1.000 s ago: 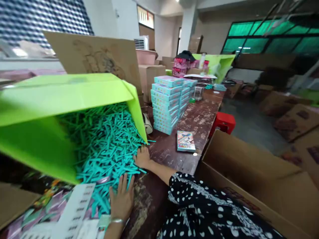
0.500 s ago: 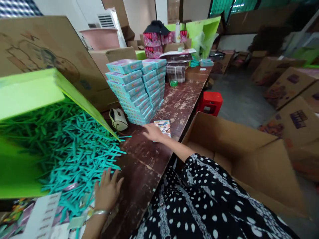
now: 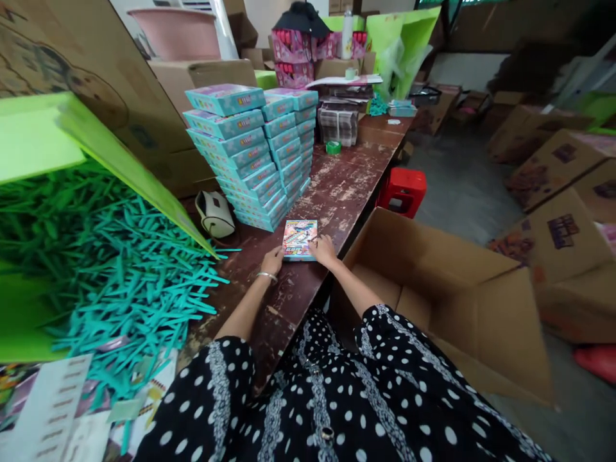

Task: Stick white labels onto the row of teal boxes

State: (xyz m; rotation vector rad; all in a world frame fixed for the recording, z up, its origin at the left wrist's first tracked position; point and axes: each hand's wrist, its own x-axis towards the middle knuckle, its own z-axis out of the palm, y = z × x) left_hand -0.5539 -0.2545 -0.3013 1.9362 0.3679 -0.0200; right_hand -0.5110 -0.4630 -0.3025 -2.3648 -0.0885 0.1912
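- Here we are at the table (image 3: 332,186), both hands on one flat box (image 3: 298,236), which lies printed face up near the table's edge, just in front of the stacks (image 3: 238,154).
- The left hand (image 3: 273,262) is at the box's near left corner, fingers bent in against it (a bracelet (image 3: 267,276) shows at the wrist); whether they pinch or merely touch, I cannot tell.
- Over on the other side, the right hand (image 3: 323,249) has its fingers curled at the right edge, some reaching onto the top; how firmly they press, again, cannot be told.
- What looks done: the piled boxes, several high, leaning a little, their sides squared up roughly rather than neatly. What is inside them does not show.
- What looks left: this one box, flat on the wood and apart from the piles, so its handling seems to be mid-way at best; its contents are hidden too.
- And look at the sticks (image 3: 158,244), a great loose heap spilling from the lime bin (image 3: 103,143) onto the table; going by that heap, plenty remains unsorted, and neither hand is touching it.
- Below the table's edge, on the right hand's side, the carton (image 3: 491,321) stands with its top open; no hand is in it.
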